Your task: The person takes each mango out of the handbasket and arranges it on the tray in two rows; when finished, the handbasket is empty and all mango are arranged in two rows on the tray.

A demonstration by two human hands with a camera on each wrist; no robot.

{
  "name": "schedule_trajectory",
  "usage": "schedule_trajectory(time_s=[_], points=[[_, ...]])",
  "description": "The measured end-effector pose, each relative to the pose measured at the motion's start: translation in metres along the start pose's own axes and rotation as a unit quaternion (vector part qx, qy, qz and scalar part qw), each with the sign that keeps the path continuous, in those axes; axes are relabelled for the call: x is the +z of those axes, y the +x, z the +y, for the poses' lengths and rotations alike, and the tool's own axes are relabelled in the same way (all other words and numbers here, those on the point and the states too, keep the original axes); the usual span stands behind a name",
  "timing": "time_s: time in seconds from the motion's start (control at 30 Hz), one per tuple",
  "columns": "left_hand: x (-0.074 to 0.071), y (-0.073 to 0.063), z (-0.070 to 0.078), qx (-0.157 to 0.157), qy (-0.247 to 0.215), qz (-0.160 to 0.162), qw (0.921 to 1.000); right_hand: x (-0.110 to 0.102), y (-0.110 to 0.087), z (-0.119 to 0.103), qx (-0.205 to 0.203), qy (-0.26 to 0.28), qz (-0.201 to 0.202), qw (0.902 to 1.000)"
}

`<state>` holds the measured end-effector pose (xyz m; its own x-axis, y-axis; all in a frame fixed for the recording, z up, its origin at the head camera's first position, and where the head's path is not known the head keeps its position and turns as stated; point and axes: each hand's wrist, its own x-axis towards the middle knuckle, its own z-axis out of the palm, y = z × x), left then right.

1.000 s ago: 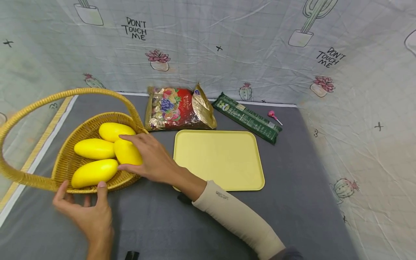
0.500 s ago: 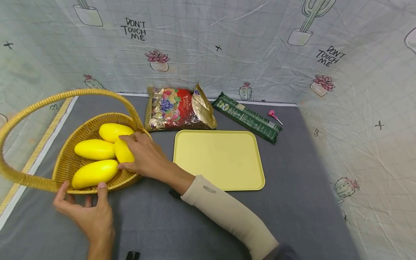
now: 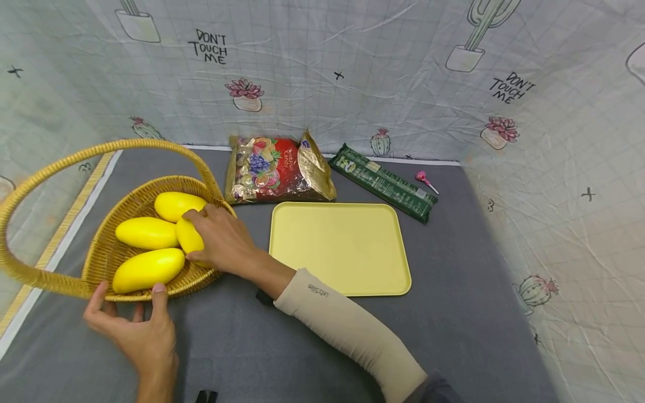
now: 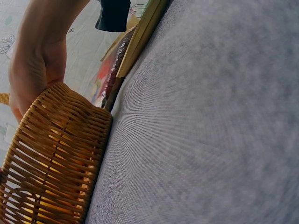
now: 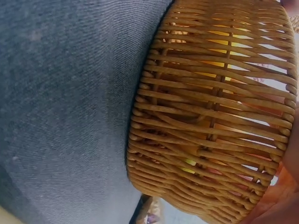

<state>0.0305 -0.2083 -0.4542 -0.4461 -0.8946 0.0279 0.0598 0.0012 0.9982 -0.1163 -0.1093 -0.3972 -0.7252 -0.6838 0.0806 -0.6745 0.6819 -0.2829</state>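
Note:
A yellow mango (image 3: 190,235) lies at the right side of the wicker basket (image 3: 103,246), and my right hand (image 3: 221,238) grips it with thumb and fingers around its sides. Several other mangoes lie beside it, one of them the front mango (image 3: 148,270). My left hand (image 3: 136,336) holds the basket's near rim, thumb and forefinger at the edge. In the left wrist view, the right hand (image 4: 35,65) reaches over the woven side. The right wrist view is mostly filled by the basket's outer wall (image 5: 210,107), mango yellow showing through its gaps.
A yellow tray (image 3: 340,249) lies right of the basket. Behind it are a candy bag (image 3: 279,168), a long green packet (image 3: 383,182) and a pink lollipop (image 3: 421,176). The tall basket handle (image 3: 101,148) arches up at left. A printed curtain (image 3: 337,73) hangs behind the table.
My right hand has moved slightly left and closed further around the mango, covering more of it. My left hand stays at the basket's rim.

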Motion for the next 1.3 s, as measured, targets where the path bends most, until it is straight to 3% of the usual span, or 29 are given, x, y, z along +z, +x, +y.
schedule_trajectory(time_s=[0.43, 0.93, 1.3], points=[[0.0, -0.001, 0.0, 0.0, 0.003, 0.001, 1.0, -0.004, -0.008, 0.007, -0.026, 0.065, 0.045, 0.9965], [-0.002, 0.001, -0.001, -0.001, 0.002, 0.0, 1.0, -0.047, -0.025, 0.015, -0.067, 0.151, 0.114, 0.9796], [0.0, -0.001, 0.002, -0.004, 0.01, 0.003, 0.9999, -0.066, -0.046, 0.041, -0.056, 0.188, 0.162, 0.9671]])
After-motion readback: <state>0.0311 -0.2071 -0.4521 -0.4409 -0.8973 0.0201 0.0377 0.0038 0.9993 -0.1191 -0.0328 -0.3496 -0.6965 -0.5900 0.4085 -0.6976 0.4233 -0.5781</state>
